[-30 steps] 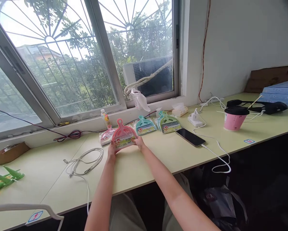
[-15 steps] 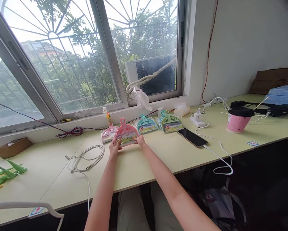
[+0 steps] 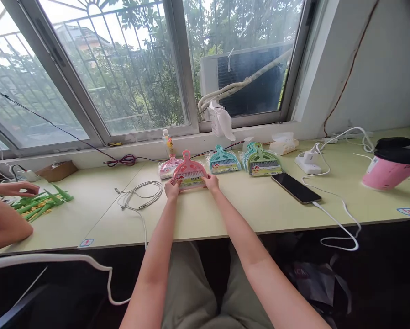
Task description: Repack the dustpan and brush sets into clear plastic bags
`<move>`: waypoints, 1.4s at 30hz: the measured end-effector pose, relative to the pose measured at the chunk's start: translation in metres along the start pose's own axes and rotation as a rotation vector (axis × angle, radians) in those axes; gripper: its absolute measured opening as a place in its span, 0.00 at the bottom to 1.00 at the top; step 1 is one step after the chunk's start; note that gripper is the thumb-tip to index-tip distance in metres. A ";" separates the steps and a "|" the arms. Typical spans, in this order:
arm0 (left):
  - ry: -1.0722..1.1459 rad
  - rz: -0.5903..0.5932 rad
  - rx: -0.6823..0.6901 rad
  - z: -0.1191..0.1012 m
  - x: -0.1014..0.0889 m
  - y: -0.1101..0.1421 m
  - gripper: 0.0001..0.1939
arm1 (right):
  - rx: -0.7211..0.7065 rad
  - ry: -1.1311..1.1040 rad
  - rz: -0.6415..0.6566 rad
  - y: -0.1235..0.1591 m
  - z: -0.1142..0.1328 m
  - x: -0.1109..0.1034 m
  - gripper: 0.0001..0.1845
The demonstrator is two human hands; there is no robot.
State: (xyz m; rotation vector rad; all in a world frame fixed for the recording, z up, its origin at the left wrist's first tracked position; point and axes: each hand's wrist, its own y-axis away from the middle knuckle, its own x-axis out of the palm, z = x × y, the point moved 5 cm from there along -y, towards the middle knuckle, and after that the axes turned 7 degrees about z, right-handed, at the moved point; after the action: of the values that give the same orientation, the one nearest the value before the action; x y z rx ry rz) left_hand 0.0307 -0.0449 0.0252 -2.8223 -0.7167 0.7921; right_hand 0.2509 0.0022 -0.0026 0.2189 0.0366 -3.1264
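Where it rests near the far edge of the tabletop, the pink dustpan set is held at both lower corners: the left hand pinches its 8 o'clock corner and the right hand its 4 o'clock corner, each grip closed on the packet. The set is a small fan-shaped pan with a looped handle at 12 o'clock, pale bristles inside, and a printed label strip along its lower edge; the print is too small to read. The fingertips of both hands are partly hidden under the packet's edge.

A second pink set lies just behind it at 10 o'clock, mostly covered. At 2 o'clock lie a teal set and, farther right, a green set overlapping another teal one. A small bottle stands at 11 o'clock by the window sill. A coiled white cable lies at 9 o'clock; a phone on a charging lead lies at 3 o'clock. A pink cup is cut off at the right border. At the far left another person's hand touches green clips, the arm cut off by the frame.
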 end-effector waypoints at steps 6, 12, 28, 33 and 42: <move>-0.042 0.004 -0.074 -0.001 -0.001 0.006 0.12 | -0.060 0.132 -0.060 0.010 0.003 -0.006 0.14; -0.193 -0.032 -0.060 0.002 -0.005 -0.004 0.09 | -0.084 0.346 0.006 0.006 0.011 0.003 0.25; -0.540 -0.256 -0.187 0.029 -0.036 -0.075 0.18 | -0.866 0.836 0.094 0.038 0.023 -0.031 0.37; -0.673 -0.348 -0.124 0.033 -0.031 -0.095 0.19 | -0.668 0.873 -0.179 -0.004 0.019 -0.086 0.32; -0.717 -0.388 0.205 0.002 -0.002 -0.085 0.28 | -0.303 0.732 -0.440 -0.070 0.010 -0.132 0.29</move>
State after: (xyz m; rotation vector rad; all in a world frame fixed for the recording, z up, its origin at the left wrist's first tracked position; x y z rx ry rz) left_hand -0.0067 0.0292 0.0444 -2.0801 -1.1350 1.6865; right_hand 0.3801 0.0731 0.0274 1.4955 0.6261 -3.1582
